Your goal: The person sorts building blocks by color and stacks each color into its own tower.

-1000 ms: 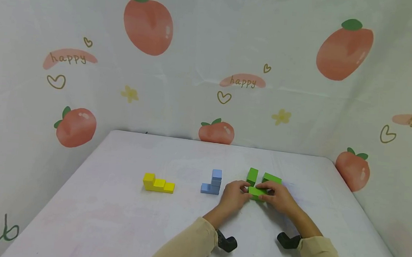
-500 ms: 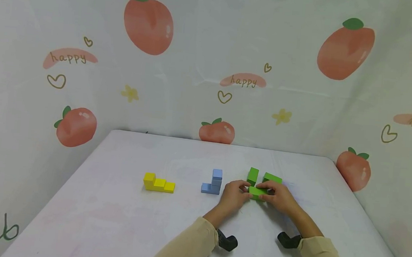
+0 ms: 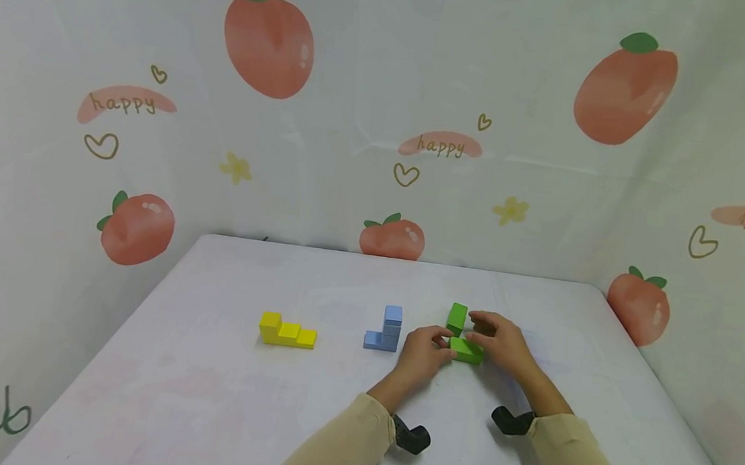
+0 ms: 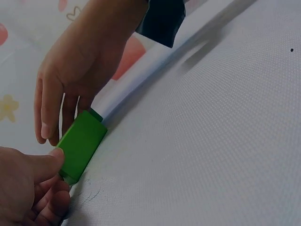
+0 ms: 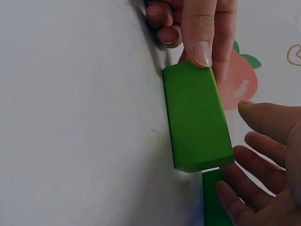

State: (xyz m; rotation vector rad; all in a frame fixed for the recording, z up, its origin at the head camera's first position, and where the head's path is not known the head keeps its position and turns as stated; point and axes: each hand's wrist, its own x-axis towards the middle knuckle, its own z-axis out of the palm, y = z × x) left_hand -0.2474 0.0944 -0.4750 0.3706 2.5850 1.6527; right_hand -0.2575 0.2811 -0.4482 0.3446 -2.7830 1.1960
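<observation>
My left hand [image 3: 424, 352] pinches the left end of the nearest green block [image 3: 466, 351], its thumb [image 4: 51, 163] on the block in the left wrist view. A second green block [image 3: 457, 318] stands just behind. My right hand [image 3: 500, 342] is off the nearest block, its fingers loosely spread. In the right wrist view those fingers [image 5: 258, 165] lie beside another green block [image 5: 214, 200], partly covered by the nearest one; whether they touch it I cannot tell. The head view hides that block behind the right hand.
Left of my hands, a blue block stack [image 3: 391, 329] stands on the white table [image 3: 215, 395]. Farther left is a yellow stepped block shape [image 3: 287, 333]. A fruit-printed cloth [image 3: 358, 78] hangs behind the table. Black cameras [image 3: 412, 438] sit at both wrists.
My right hand has let go of the nearest green block and moved slightly away, now covering the right rear green block. The left hand keeps its hold; the blue and yellow blocks have not moved.
</observation>
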